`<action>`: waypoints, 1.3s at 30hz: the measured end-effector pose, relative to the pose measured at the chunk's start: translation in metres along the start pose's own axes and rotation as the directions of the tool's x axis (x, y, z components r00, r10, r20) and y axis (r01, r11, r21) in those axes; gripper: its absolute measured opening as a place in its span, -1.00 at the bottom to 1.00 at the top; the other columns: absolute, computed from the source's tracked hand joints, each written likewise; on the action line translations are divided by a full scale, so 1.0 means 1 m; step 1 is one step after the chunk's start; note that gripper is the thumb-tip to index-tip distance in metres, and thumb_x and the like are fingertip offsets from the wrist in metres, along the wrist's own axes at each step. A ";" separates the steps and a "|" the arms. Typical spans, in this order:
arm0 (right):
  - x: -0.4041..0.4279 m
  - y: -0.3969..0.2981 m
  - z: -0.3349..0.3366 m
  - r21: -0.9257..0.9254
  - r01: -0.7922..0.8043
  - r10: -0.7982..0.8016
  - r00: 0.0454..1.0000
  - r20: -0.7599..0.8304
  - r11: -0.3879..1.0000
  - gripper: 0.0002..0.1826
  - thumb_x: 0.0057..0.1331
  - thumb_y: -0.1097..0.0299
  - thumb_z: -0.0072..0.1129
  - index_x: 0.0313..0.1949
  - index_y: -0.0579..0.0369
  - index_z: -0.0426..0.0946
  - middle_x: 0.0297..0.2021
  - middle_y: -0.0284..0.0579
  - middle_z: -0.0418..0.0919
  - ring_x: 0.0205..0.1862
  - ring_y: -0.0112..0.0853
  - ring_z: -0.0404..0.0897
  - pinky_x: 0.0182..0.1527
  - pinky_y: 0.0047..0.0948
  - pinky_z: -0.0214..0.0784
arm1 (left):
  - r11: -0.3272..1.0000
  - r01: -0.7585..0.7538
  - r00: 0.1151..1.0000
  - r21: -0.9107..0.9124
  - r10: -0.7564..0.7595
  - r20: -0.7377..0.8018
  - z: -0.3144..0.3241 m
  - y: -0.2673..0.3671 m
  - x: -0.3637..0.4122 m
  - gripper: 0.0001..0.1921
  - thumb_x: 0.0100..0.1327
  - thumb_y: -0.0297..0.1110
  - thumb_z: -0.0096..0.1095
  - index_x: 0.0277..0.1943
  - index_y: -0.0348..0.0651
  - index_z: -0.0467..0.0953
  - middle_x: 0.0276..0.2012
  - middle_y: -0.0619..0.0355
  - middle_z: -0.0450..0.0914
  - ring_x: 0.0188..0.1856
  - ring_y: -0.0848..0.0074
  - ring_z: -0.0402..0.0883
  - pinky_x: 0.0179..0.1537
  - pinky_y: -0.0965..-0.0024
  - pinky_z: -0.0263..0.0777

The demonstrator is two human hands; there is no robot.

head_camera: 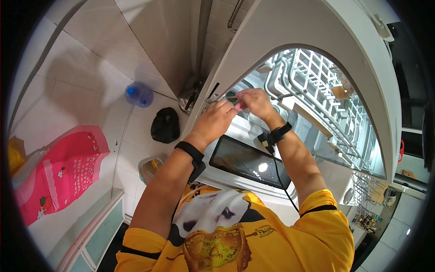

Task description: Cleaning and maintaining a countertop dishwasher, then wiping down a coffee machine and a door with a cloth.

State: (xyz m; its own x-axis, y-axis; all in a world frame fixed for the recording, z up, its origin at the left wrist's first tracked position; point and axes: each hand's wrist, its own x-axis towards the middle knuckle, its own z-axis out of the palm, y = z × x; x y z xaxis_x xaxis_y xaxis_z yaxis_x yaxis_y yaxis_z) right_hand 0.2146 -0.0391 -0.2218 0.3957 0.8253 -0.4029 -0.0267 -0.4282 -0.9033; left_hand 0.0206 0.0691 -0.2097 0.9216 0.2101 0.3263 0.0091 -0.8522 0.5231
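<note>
My left hand point(217, 117) and my right hand point(255, 103) meet over the left part of an open white dishwasher point(292, 30). Their fingertips are close together, and a small thin pale item point(233, 97) shows by the right fingers. It is too small and too covered to name, and whether either hand grips it is unclear. Just behind the fingers is a dark round opening or cup point(231, 93). Below my hands lies the lowered door with its dark glass window point(249, 161). A white wire dish rack point(312, 85) stands right of my right hand.
An amber-coloured vessel point(341, 91) sits in the rack. On the tiled floor at left are a blue-tinted plastic bottle point(140, 95), a black bag point(165, 125) and a lined bin point(149, 169). A pink printed curtain or cloth point(73, 170) hangs farther left. A black cable point(279, 176) runs from my right wrist strap.
</note>
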 end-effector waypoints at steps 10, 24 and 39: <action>0.001 0.034 -0.020 -0.146 0.126 -0.136 0.989 -0.064 0.981 -0.74 0.47 0.51 -0.06 -0.08 0.43 0.59 -0.35 0.03 0.71 -0.35 -0.29 0.75 -0.22 -0.36 0.66 | 0.999 -0.017 1.000 -0.030 0.018 0.015 -0.002 0.003 0.006 -0.84 0.22 -0.49 0.21 -0.15 -0.18 0.64 -0.12 0.15 0.61 0.05 0.28 0.57 0.14 0.25 0.46; 0.007 0.001 -0.018 -0.363 0.061 -0.070 0.997 -0.013 0.930 -0.74 0.41 0.48 -0.02 -0.14 0.42 0.61 -0.47 0.01 0.69 -0.41 -0.32 0.73 -0.29 -0.38 0.60 | 0.999 -0.016 0.999 -0.030 0.017 0.035 0.001 0.001 0.005 -0.85 0.23 -0.48 0.19 -0.15 -0.16 0.64 -0.13 0.17 0.59 0.06 0.29 0.55 0.14 0.24 0.46; -0.015 -0.014 -0.005 -0.773 0.508 -0.284 0.859 0.426 0.379 -0.80 0.24 0.49 0.18 -0.14 0.19 0.62 -0.36 0.03 0.59 -0.28 0.01 0.63 -0.22 -0.09 0.50 | 1.000 0.000 0.999 -0.021 0.001 0.050 0.001 0.000 0.003 -0.85 0.23 -0.50 0.18 -0.16 -0.20 0.62 -0.11 0.15 0.60 0.07 0.28 0.54 0.16 0.24 0.44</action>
State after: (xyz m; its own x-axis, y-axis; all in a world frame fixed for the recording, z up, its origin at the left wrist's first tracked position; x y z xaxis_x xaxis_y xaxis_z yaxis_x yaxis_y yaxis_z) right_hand 0.2138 -0.0473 -0.2019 -0.0434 0.9873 -0.1528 0.9010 -0.0274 -0.4330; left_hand 0.0243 0.0694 -0.2098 0.9400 0.1850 0.2867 0.0011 -0.8419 0.5397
